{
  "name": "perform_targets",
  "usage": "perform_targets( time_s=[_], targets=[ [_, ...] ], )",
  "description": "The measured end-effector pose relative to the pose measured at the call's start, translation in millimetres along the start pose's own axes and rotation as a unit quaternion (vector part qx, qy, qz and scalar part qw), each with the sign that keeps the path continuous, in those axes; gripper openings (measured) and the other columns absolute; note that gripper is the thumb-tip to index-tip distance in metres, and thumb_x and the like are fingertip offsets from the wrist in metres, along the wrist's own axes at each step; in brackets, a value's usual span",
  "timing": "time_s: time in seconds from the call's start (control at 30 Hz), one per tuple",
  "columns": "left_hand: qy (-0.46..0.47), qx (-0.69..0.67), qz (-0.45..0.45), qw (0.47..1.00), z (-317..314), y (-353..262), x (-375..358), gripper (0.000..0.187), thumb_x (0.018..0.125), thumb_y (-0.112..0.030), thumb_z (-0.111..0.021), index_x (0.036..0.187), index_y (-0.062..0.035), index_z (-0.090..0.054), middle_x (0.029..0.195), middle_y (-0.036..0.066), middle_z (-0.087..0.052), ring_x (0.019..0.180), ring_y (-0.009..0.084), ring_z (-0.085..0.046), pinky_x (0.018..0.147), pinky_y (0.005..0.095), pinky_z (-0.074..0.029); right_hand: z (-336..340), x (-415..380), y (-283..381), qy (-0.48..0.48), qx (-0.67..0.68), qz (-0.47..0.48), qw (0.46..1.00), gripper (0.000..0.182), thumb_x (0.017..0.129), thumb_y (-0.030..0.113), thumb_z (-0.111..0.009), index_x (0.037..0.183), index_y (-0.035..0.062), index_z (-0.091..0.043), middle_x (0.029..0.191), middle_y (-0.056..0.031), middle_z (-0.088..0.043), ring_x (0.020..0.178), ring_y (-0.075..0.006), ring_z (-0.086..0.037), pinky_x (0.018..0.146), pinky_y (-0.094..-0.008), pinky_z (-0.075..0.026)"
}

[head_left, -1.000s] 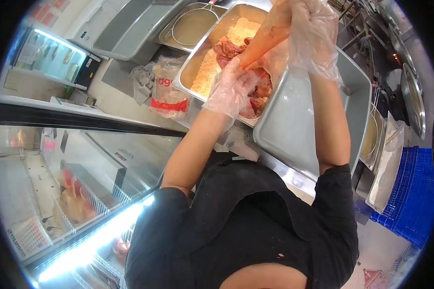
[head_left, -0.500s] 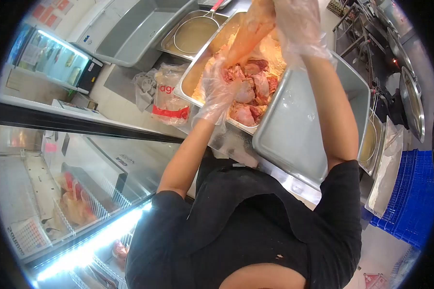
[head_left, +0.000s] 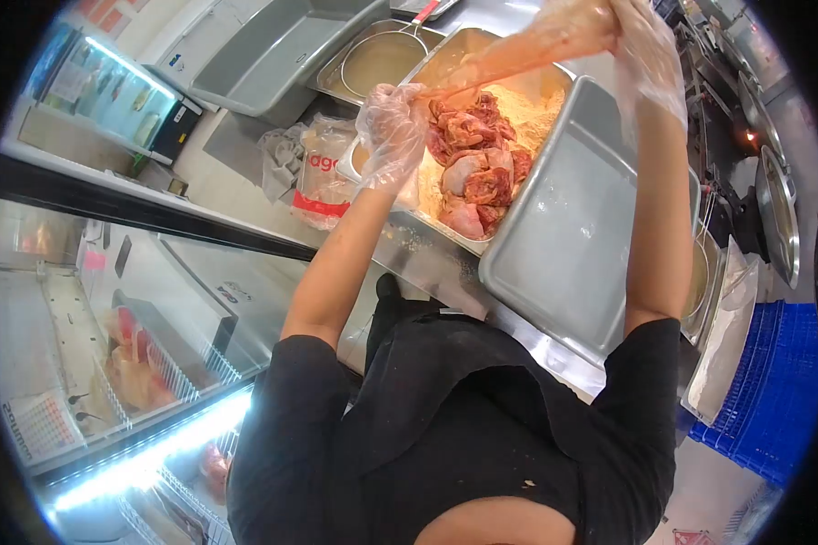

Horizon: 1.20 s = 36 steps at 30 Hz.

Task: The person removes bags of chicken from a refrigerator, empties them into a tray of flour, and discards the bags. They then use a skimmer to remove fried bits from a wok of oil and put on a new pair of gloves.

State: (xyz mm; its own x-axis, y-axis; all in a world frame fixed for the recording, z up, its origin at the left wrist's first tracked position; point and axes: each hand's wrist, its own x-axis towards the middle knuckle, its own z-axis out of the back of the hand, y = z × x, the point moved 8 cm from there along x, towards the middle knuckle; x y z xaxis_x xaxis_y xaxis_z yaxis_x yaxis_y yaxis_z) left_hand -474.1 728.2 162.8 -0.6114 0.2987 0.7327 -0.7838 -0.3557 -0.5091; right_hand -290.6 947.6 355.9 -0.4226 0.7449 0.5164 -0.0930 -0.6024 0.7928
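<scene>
Stretched wider than before above a steel pan, a stained plastic bag is held between closed left hand and right hand; light, limp, probably slippery, it is best gripped by bunched ends. Chicken is heaped below.

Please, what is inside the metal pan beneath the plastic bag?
Raw meat pieces lie on pale orange powder in the metal pan. The stained plastic bag and left hand hide part of it; what is under the meat pieces is covered.
</scene>
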Motion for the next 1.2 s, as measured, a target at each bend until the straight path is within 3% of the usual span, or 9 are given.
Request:
perform_targets(
  time_s=[0.2,0.4,0.47,0.6,0.73,0.8,0.97,1.1,1.2],
  targets=[
    [-0.023,0.015,-0.066,0.997,13.2,-28.5,32.4,0.01,0.078,-0.016,-0.066,0.088,-0.0167,-0.069,0.083,0.007,-0.058,0.082,0.026,-0.059,0.07,0.039,-0.048,37.6,-47.1,-97.5,0.0,-0.011,-0.219,0.976,0.054,0.082,0.043,-0.062,0.117,0.0018,-0.059,0.106,-0.012,-0.062,0.095,-0.0211,-0.06,0.089,-0.0317,-0.043],
    [0.113,0.005,-0.235,0.965,-10.6,-110.8,100.3,0.011,0.083,-0.018,-0.06,0.092,-0.0163,-0.067,0.089,0.007,-0.06,0.085,0.0243,-0.061,0.074,0.0356,-0.051,17.0,-91.6,-101.6,0.012,0.026,-0.017,0.999,0.074,0.072,0.046,-0.075,0.127,0.0036,-0.05,0.119,-0.0168,-0.057,0.112,-0.0242,-0.054,0.093,-0.0397,-0.045],
    [0.173,-0.014,-0.249,0.953,-14.3,-139.9,111.0,0.01,0.084,-0.022,-0.061,0.092,-0.0163,-0.065,0.095,0.009,-0.06,0.084,0.0259,-0.061,0.075,0.037,-0.05,4.8,-105.3,-68.9,-0.032,-0.394,0.091,0.914,0.078,0.068,0.039,-0.081,0.13,0.0045,-0.049,0.125,-0.0184,-0.054,0.116,-0.0256,-0.053,0.1,-0.0398,-0.042],
    [0.191,-0.025,-0.377,0.906,-33.0,-185.5,110.4,0.015,0.087,-0.023,-0.054,0.095,-0.0165,-0.065,0.098,0.011,-0.06,0.092,0.0282,-0.061,0.083,0.0363,-0.048,-22.5,-112.4,-71.8,0.032,-0.392,0.142,0.908,0.079,0.069,0.031,-0.082,0.135,0.0049,-0.046,0.134,-0.0199,-0.047,0.124,-0.0279,-0.048,0.105,-0.0402,-0.037],
    [0.304,-0.014,-0.293,0.906,-45.0,-191.8,117.4,0.028,0.092,-0.031,-0.045,0.098,-0.014,-0.065,0.102,0.011,-0.061,0.096,0.0304,-0.061,0.087,0.039,-0.046,-45.5,-118.4,-68.7,0.139,-0.038,0.04,0.989,0.077,0.071,0.016,-0.081,0.137,0.0032,-0.043,0.141,-0.0184,-0.043,0.13,-0.0279,-0.042,0.108,-0.0385,-0.033],
    [0.325,-0.029,-0.333,0.885,-46.6,-201.6,115.2,0.03,0.092,-0.032,-0.045,0.101,-0.0119,-0.065,0.105,0.012,-0.062,0.101,0.0305,-0.06,0.089,0.0408,-0.045,-49.5,-130.2,-36.8,0.096,0.111,0.038,0.988,0.062,0.08,0.017,-0.072,0.134,0.0017,-0.046,0.116,-0.012,-0.061,0.104,-0.0181,-0.058,0.088,-0.032,-0.047],
    [0.34,-0.001,-0.354,0.871,-28.3,-205.1,120.0,0.036,0.091,-0.036,-0.047,0.112,-0.011,-0.063,0.109,0.015,-0.063,0.106,0.0314,-0.058,0.091,0.0409,-0.046,-46.3,-107.3,-91.3,0.056,0.085,-0.082,0.991,0.036,0.084,0.011,-0.065,0.119,0.0,-0.06,0.087,-0.0019,-0.064,0.073,-0.0077,-0.053,0.062,-0.0242,-0.044],
    [0.337,-0.228,-0.252,0.878,51.2,-162.3,134.4,0.044,0.083,-0.024,-0.057,0.126,-0.0115,-0.056,0.13,0.015,-0.054,0.121,0.0291,-0.049,0.104,0.0374,-0.037,-25.4,-98.9,-100.2,0.022,0.026,-0.097,0.995,0.021,0.088,0.015,-0.064,0.102,0.0009,-0.07,0.067,0.0046,-0.056,0.059,-0.0035,-0.044,0.05,-0.0231,-0.035],
    [0.299,-0.123,-0.081,0.943,52.7,-57.7,132.8,0.05,0.087,-0.037,-0.052,0.126,-0.0072,-0.053,0.123,0.02,-0.055,0.116,0.0331,-0.051,0.099,0.0397,-0.04,-8.2,-93.8,-124.8,0.029,0.077,-0.192,0.978,0.02,0.089,0.022,-0.066,0.097,0.0041,-0.071,0.066,0.0048,-0.054,0.057,-0.0027,-0.043,0.049,-0.0217,-0.034]
  ],
)
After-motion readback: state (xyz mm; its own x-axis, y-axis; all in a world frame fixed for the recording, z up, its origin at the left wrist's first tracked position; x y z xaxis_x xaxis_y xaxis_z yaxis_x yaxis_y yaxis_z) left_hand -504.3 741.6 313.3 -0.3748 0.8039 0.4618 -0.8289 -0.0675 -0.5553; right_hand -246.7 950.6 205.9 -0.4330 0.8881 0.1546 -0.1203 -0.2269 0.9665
